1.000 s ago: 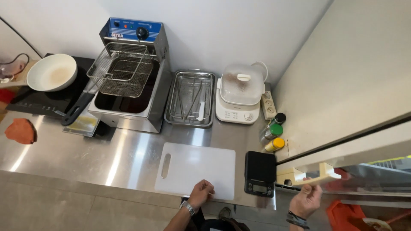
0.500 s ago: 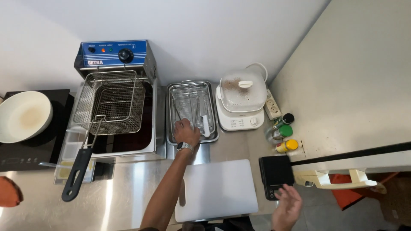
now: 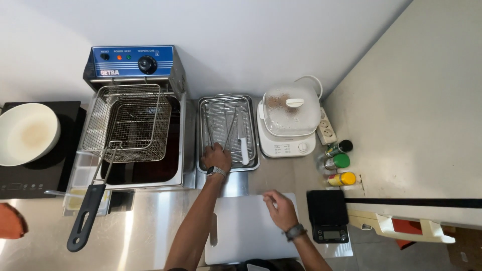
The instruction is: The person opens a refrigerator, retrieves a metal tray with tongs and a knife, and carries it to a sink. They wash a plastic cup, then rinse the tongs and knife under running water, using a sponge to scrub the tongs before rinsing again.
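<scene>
My left hand (image 3: 216,157) reaches into the steel tray (image 3: 253,131) with a wire rack and closes on the near end of the metal tongs (image 3: 228,129) lying in it. A knife with a white handle (image 3: 243,144) lies in the same tray, just right of the tongs. My right hand (image 3: 279,208) rests on the far right part of the white cutting board (image 3: 241,235), fingers loosely curled and holding nothing.
A deep fryer (image 3: 135,75) with its wire basket (image 3: 127,124) stands left of the tray. A white steamer (image 3: 290,120) stands to the right, with three seasoning bottles (image 3: 337,162) and a black scale (image 3: 329,216). A white bowl (image 3: 25,133) sits on the induction hob.
My left hand went from the cutting board up into the tray and onto the tongs. My right hand came from the counter's right edge onto the board. The view moved closer.
</scene>
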